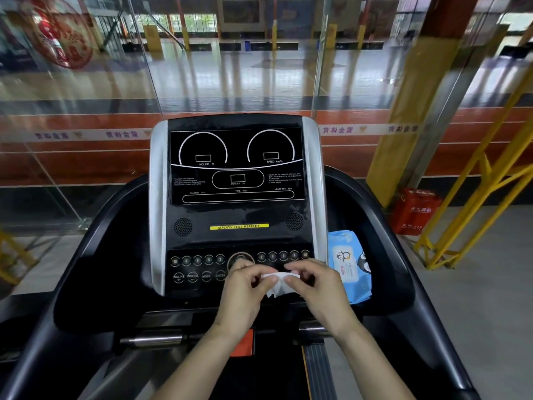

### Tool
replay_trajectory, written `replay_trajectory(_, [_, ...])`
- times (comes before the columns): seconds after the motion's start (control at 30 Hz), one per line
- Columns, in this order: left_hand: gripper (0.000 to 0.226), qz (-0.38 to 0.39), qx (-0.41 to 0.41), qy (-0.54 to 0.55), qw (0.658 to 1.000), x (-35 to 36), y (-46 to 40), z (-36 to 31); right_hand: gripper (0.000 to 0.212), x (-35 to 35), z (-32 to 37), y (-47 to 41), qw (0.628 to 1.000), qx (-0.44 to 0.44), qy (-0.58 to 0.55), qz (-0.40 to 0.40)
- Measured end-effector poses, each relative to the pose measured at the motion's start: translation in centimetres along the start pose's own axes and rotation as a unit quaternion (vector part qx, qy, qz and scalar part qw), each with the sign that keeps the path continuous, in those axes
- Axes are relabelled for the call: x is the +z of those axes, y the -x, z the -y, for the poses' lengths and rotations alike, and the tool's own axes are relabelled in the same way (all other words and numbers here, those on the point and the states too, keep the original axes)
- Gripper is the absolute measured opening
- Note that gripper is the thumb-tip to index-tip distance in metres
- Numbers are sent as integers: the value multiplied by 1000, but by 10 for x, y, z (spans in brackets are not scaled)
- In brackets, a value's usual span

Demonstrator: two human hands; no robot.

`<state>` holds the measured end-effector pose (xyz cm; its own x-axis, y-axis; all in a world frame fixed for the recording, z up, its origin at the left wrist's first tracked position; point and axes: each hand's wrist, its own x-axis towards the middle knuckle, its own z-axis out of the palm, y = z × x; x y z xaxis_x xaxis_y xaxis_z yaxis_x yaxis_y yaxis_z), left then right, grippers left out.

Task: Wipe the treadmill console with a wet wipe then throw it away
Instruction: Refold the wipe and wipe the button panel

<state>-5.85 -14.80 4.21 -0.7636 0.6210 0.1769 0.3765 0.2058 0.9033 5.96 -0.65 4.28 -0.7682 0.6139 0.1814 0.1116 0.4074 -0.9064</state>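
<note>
Both hands, left hand [240,287] and right hand [317,287], pinched a white wet wipe [279,284] over the console's [236,215] near edge, below its "ALWAYS STAY HEALTHY" label [239,226].

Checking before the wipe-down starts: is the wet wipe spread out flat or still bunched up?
Bunched up. The wet wipe hangs crumpled between the left hand and right hand, both pinching it above the console.
</note>
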Motion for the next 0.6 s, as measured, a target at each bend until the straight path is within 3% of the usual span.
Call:
replay_trajectory(0.1, [17, 22, 1, -20, 1000, 4, -7, 4, 21, -6, -9, -1, 999, 17, -41, 18])
replay_trajectory(0.27, [19, 86, -38, 48, 994, 13, -17, 8, 9, -8, -17, 4, 984, 77, -156, 50])
replay_trajectory(0.37, [18, 92, -50, 59, 993, 18, -21, 12, 24, -8, -25, 4, 975, 106, -191, 43])
replay_trajectory(0.47, [18, 103, -49, 45, 992, 21, -27, 19, 7, -11, -31, -1, 961, 136, -225, 86])
replay_trajectory(0.6, [15, 122, -38, 32, 991, 26, -38, 20, 17, -11, -37, -11, 942, 168, -272, 104])
